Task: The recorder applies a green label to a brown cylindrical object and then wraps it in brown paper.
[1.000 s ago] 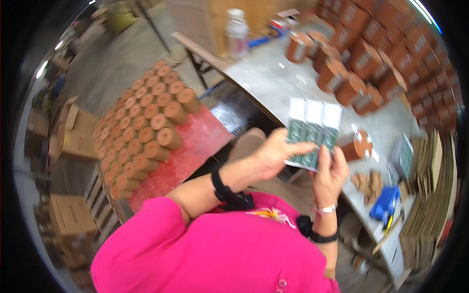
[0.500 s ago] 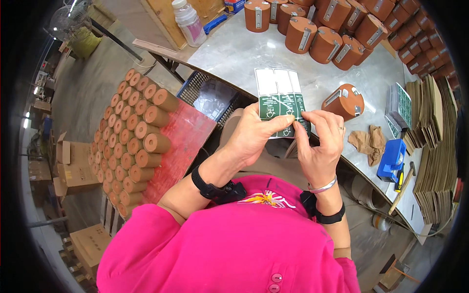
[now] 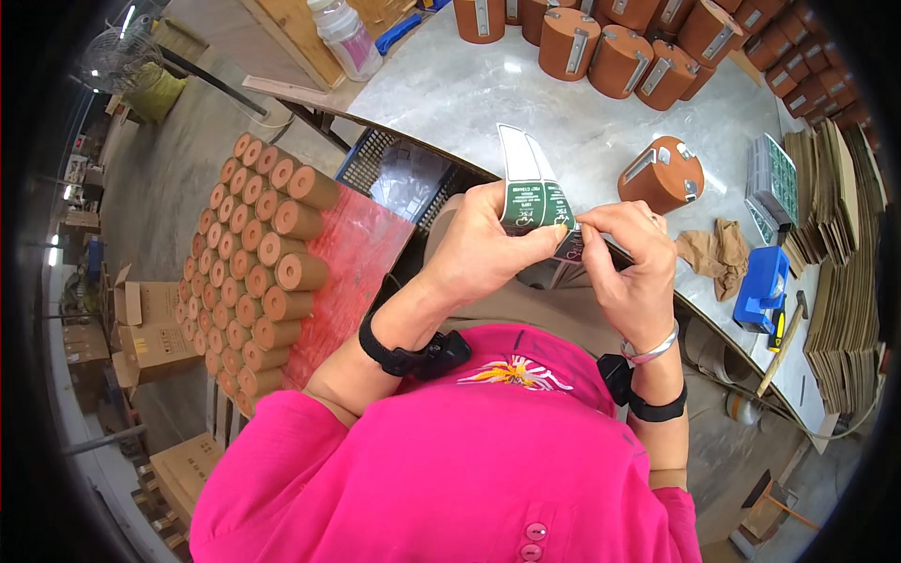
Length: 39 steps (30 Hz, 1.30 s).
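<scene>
My left hand (image 3: 481,246) grips a sheet of green and white labels (image 3: 535,195) between thumb and fingers, above the table's near edge. The sheet curves, its white part standing up away from me. At the sheet's right edge my right hand (image 3: 631,267) pinches with thumb and forefinger; whether a single label is lifting there I cannot make out. Just beyond my right hand, a brown cylinder with metal fittings (image 3: 663,175) lies on the metal-topped table (image 3: 441,84).
More brown cylinders (image 3: 569,44) crowd the table's far side. On the right are a stack of green labels (image 3: 771,183), a crumpled brown cloth (image 3: 718,258), a blue tool (image 3: 760,286), a hammer (image 3: 786,345) and cardboard sheets (image 3: 840,324). Plain cylinders (image 3: 258,272) are piled on a red board (image 3: 352,267) at left.
The label sheet has bent into a curve and tilted. My right hand has shifted slightly right and down, still pinching at the sheet's edge.
</scene>
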Each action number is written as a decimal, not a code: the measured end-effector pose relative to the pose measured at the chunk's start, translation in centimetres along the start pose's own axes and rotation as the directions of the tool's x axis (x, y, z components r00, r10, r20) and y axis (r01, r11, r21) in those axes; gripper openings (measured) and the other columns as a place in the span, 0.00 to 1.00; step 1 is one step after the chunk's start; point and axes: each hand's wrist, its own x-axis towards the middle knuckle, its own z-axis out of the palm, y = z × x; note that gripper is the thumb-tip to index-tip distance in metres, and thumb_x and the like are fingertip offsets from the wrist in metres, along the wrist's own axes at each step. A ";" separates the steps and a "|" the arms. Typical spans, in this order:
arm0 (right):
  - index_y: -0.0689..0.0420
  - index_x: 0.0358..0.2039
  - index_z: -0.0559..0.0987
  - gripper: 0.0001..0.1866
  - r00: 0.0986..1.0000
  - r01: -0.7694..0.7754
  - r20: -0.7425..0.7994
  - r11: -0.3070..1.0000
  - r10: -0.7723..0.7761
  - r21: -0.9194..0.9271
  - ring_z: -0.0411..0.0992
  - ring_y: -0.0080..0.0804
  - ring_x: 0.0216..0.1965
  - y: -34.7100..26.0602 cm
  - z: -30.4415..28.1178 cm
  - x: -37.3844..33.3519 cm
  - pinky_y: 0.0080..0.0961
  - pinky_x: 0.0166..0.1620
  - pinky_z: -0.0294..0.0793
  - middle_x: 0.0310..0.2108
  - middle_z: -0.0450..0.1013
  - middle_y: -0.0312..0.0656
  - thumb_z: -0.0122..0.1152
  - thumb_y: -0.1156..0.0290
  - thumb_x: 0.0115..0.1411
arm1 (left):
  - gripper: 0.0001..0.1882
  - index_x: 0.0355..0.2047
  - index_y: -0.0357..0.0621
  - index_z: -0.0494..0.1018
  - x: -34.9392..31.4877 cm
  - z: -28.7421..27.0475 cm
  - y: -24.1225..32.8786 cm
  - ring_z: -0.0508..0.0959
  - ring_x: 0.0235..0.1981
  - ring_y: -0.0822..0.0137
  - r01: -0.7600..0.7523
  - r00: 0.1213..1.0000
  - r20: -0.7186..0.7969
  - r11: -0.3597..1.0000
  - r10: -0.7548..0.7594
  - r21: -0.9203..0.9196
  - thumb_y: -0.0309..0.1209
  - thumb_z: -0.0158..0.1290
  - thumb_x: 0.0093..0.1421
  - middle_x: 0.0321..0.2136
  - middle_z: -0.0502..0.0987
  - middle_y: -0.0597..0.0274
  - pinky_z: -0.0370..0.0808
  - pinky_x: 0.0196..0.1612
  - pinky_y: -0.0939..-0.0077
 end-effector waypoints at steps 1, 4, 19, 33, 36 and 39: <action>0.57 0.31 0.82 0.06 1.000 -0.031 0.002 0.998 0.031 0.059 0.72 0.35 0.33 0.2 0.1 0.0 0.31 0.42 0.63 0.29 0.77 0.38 0.66 0.79 0.50 | 0.04 0.33 0.37 0.78 0.1 0.0 0.0 0.74 0.29 0.83 0.002 1.000 -0.001 1.000 -0.002 0.000 0.24 0.59 0.58 0.28 0.79 0.71 0.74 0.33 0.83; 0.58 0.30 0.81 0.05 0.999 -0.050 0.014 0.991 0.048 0.125 0.72 0.35 0.32 0.1 0.3 0.4 0.30 0.40 0.64 0.29 0.77 0.38 0.66 0.79 0.51 | 0.04 0.34 0.37 0.79 0.2 -0.4 -0.1 0.74 0.29 0.83 0.009 1.000 -0.014 1.000 -0.009 -0.023 0.24 0.59 0.58 0.28 0.79 0.72 0.74 0.33 0.83; 0.65 0.34 0.77 0.02 0.851 -0.125 -0.463 0.951 0.249 0.283 0.70 0.27 0.36 0.5 -0.7 -0.2 0.23 0.43 0.70 0.33 0.74 0.40 0.59 0.83 0.61 | 0.30 0.54 0.34 0.68 14.5 -15.1 -1.8 0.80 0.44 0.54 0.075 0.765 -0.547 0.796 0.339 0.600 0.21 0.64 0.51 0.44 0.79 0.48 0.77 0.49 0.60; 0.57 0.31 0.79 0.07 0.939 -0.025 -0.342 0.984 -0.037 -0.177 0.73 0.36 0.35 1.4 1.8 0.3 0.32 0.47 0.62 0.30 0.76 0.38 0.67 0.79 0.51 | 0.09 0.34 0.42 0.75 4.1 2.7 -1.1 0.73 0.35 0.82 0.088 0.993 0.080 0.993 -0.082 -0.079 0.34 0.54 0.69 0.31 0.77 0.69 0.73 0.42 0.81; 0.57 0.31 0.79 0.08 0.951 0.014 -0.302 0.982 -0.071 -0.188 0.72 0.36 0.35 1.3 2.1 -0.2 0.31 0.46 0.63 0.31 0.75 0.38 0.68 0.79 0.50 | 0.09 0.34 0.42 0.75 4.0 2.5 -0.9 0.75 0.36 0.81 0.155 0.987 0.062 0.977 -0.147 -0.147 0.34 0.54 0.69 0.33 0.78 0.69 0.74 0.43 0.80; 0.58 0.33 0.79 0.09 0.965 0.015 -0.261 0.996 -0.037 -0.086 0.72 0.38 0.35 1.2 1.9 -0.5 0.32 0.43 0.65 0.32 0.75 0.40 0.68 0.78 0.50 | 0.08 0.34 0.44 0.74 3.9 1.6 -1.6 0.76 0.37 0.80 0.160 0.983 0.110 0.974 -0.144 -0.162 0.33 0.52 0.69 0.34 0.78 0.70 0.75 0.44 0.78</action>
